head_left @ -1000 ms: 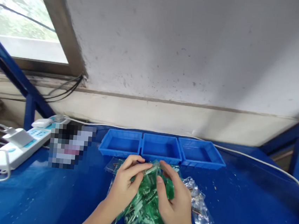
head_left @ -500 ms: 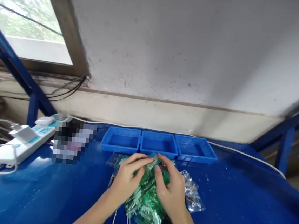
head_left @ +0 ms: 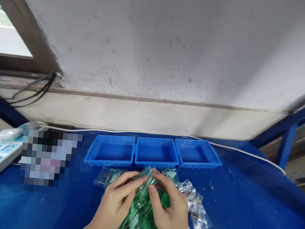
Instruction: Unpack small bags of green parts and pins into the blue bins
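Observation:
A small clear plastic bag [head_left: 149,174] with pale pieces inside is pinched at its top between the fingertips of my left hand [head_left: 119,201] and my right hand [head_left: 169,206]. Both hands are over a pile of green plastic packets [head_left: 139,210] holding thin rods and pale parts. To the right of my right hand lie clear bags [head_left: 196,208] with small metal parts. Another flat clear packet [head_left: 104,176] lies beyond my left hand. Which fingers touch the pile below is hidden.
Three shallow blue trays stand in a row behind the pile: left [head_left: 116,150], middle [head_left: 155,152], right [head_left: 194,152]. A white power strip [head_left: 0,154] and a blurred-out item [head_left: 46,154] are at the left. A white cable [head_left: 235,148] runs along the wall.
The view has shifted rightward and closer, so the power strip sits farther left in the picture. Both hands stay together at the small bag.

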Demonstrator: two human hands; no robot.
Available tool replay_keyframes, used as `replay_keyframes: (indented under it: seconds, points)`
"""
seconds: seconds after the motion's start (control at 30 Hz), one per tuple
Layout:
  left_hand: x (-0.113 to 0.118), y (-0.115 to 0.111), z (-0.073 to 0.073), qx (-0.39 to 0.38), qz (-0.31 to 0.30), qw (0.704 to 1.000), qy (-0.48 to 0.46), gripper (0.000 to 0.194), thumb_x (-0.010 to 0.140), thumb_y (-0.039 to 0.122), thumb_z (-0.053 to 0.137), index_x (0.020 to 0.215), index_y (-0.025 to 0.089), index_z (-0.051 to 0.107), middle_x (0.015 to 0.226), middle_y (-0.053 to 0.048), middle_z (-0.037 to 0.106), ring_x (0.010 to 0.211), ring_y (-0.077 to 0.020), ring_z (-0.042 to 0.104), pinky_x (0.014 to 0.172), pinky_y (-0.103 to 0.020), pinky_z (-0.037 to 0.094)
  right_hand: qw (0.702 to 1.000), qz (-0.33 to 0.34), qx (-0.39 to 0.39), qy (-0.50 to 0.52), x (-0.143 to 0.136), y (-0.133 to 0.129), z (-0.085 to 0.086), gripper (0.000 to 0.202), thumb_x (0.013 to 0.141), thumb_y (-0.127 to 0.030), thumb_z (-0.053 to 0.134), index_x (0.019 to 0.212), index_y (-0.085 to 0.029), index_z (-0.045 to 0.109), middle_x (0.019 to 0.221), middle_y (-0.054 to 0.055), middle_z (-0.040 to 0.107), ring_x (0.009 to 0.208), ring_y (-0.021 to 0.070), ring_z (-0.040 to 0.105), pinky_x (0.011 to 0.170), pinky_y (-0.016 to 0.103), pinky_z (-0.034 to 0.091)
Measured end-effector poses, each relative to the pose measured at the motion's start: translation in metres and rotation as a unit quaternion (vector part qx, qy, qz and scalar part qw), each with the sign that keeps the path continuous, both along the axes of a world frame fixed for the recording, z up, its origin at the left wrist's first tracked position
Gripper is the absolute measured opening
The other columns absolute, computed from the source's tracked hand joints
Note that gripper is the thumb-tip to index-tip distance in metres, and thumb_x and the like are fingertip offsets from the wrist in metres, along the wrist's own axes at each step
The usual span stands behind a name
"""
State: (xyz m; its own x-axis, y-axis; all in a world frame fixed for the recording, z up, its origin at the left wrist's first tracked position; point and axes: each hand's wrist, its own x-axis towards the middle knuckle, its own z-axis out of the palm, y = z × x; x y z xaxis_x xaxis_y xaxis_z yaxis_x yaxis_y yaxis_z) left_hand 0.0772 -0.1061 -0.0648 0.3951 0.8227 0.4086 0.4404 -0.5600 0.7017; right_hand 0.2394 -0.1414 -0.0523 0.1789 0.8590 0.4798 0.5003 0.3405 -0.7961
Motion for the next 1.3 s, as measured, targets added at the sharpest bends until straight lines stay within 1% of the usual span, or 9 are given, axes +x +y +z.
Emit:
replay_keyframes:
  seconds: [0.23, 0.4, 0.6, 0.67, 0.77, 0.9, 1.0, 1.13, 1.3]
  points:
    - [0.005, -0.008, 0.013, -0.023, -0.009, 0.997, -0.075, 0.035, 0.087, 0.01, 0.042, 0.107, 0.028, 0.065, 0.114, -0.006, 0.057, 0.104, -0.0191, 0.059, 0.082, -0.028, 0.053, 0.996, 0.006, -0.036, 0.079, 0.0, 0.001, -0.005, 0.041, 0.084, -0.019, 0.053, 0.124, -0.019, 0.047, 0.098, 0.007, 0.072, 0.084, 0.018, 0.07, 0.07, 0.029, 0.059]
    - [0.007, -0.012, 0.025, -0.061, 0.02, 0.992, -0.108, 0.019, 0.088, 0.023, 0.049, 0.091, 0.021, 0.067, 0.114, -0.008, 0.055, 0.108, -0.0223, 0.054, 0.089, -0.033, 0.046, 0.999, 0.008, 0.037, 0.035, 0.004, 0.0, 0.002, 0.013, 0.082, -0.015, 0.054, 0.09, -0.019, 0.064, 0.087, 0.006, 0.073, 0.079, 0.0184, 0.07, 0.071, 0.03, 0.057]
    - [0.011, -0.023, 0.036, -0.031, 0.063, 0.984, -0.162, 0.02, 0.09, 0.026, 0.048, 0.075, 0.016, 0.057, 0.075, -0.002, 0.053, 0.066, -0.0127, 0.053, 0.058, -0.024, 0.043, 0.98, 0.043, 0.183, -0.061, -0.006, -0.016, 0.01, 0.025, 0.078, -0.005, 0.05, 0.089, -0.021, 0.065, 0.119, 0.011, 0.057, 0.106, 0.0225, 0.059, 0.082, 0.038, 0.053]
    - [0.012, -0.025, 0.035, -0.001, 0.066, 0.985, -0.163, 0.007, 0.087, 0.02, 0.052, 0.084, 0.017, 0.058, 0.073, 0.0, 0.053, 0.063, -0.0118, 0.051, 0.058, -0.023, 0.042, 0.985, 0.027, 0.16, -0.063, -0.008, -0.02, 0.01, 0.026, 0.078, -0.007, 0.05, 0.094, -0.021, 0.065, 0.125, 0.013, 0.048, 0.113, 0.0251, 0.053, 0.083, 0.041, 0.051]
    - [0.014, -0.026, 0.029, 0.052, 0.052, 0.984, -0.162, 0.016, 0.083, 0.011, 0.053, 0.094, 0.019, 0.062, 0.09, -0.004, 0.056, 0.075, -0.0135, 0.056, 0.065, -0.024, 0.044, 0.994, 0.035, 0.094, -0.031, -0.006, -0.021, 0.012, 0.021, 0.081, -0.02, 0.055, 0.099, -0.02, 0.064, 0.122, 0.014, 0.043, 0.12, 0.0283, 0.045, 0.088, 0.044, 0.047]
    - [0.017, -0.028, 0.025, 0.136, 0.023, 0.98, -0.146, 0.025, 0.084, 0.006, 0.049, 0.094, 0.021, 0.065, 0.097, -0.005, 0.054, 0.087, -0.0151, 0.057, 0.076, -0.027, 0.045, 0.993, 0.097, 0.032, 0.057, -0.001, -0.017, 0.017, 0.019, 0.088, -0.028, 0.048, 0.096, -0.02, 0.064, 0.093, 0.007, 0.058, 0.089, 0.0198, 0.059, 0.076, 0.036, 0.05]
    - [0.02, -0.033, 0.024, 0.056, -0.008, 0.986, -0.159, 0.02, 0.087, 0.015, 0.05, 0.103, 0.02, 0.061, 0.1, -0.007, 0.057, 0.092, -0.0178, 0.056, 0.081, -0.029, 0.044, 0.995, 0.073, 0.028, 0.067, 0.001, -0.014, 0.017, 0.02, 0.088, -0.022, 0.048, 0.098, -0.021, 0.065, 0.082, 0.004, 0.06, 0.077, 0.0166, 0.059, 0.071, 0.033, 0.049]
    - [0.026, -0.037, 0.02, -0.11, -0.015, 0.971, -0.21, 0.036, 0.097, 0.037, 0.028, 0.098, 0.015, 0.056, 0.083, -0.006, 0.06, 0.077, -0.0161, 0.057, 0.07, -0.027, 0.047, 0.991, 0.046, 0.114, -0.042, 0.003, -0.013, 0.011, 0.035, 0.081, -0.01, 0.049, 0.108, -0.024, 0.065, 0.102, 0.008, 0.055, 0.096, 0.0207, 0.055, 0.079, 0.038, 0.049]
    - [0.019, -0.024, 0.025, -0.082, 0.045, 0.985, -0.145, 0.031, 0.093, 0.041, 0.039, 0.093, 0.016, 0.057, 0.074, -0.002, 0.059, 0.064, -0.0142, 0.055, 0.058, -0.024, 0.045, 0.979, 0.074, 0.143, -0.123, -0.002, -0.015, 0.003, 0.05, 0.079, -0.002, 0.042, 0.119, -0.026, 0.058, 0.128, 0.011, 0.039, 0.12, 0.0241, 0.043, 0.089, 0.041, 0.049]
